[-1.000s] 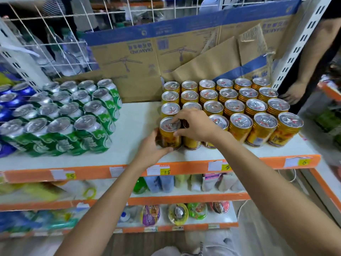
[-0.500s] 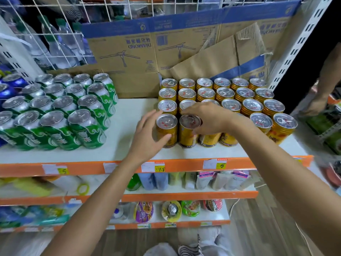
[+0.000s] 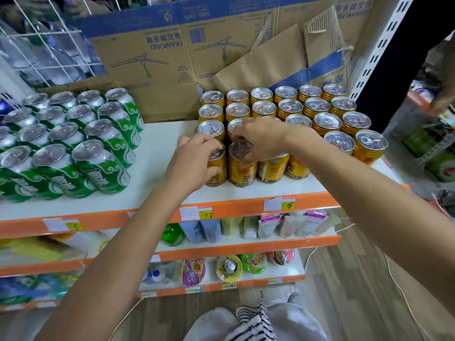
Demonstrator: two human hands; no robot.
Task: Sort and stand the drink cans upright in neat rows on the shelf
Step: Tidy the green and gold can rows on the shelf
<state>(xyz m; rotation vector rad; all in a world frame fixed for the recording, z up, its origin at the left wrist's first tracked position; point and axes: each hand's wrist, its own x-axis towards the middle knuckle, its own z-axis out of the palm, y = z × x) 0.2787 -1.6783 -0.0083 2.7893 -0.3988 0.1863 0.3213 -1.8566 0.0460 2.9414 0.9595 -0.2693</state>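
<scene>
**Head view.** We see the task near its end. On the white shelf board with its orange front lip, the gold-yellow cylindrical metal cans with silver pull-tab lids stand upright in four rows, six across, touching one another. The brown-and-blue cardboard carton stands behind them. To their left, well apart, the green-and-white aluminium cans also stand upright in rows of their own. That block runs off the left edge of the view, so we cannot tell how it ends. On this shelf we see no can lying on its side. We judge that only the squaring of the gold block's front row is left.

The left hand grips the corner can, the front-left can of the gold block, with fingers and thumb curled round its side. The right hand comes in from the right and pinches the lid rim of the second can. This can stands just beside the corner can, touching or very nearly so; we cannot tell which. Both cans stand on the shelf near its front lip.

Against the frame half a second earlier, we note that the left hand, then spread open beside the corner can, has closed round it. The right hand has kept its place over the second can.
</scene>
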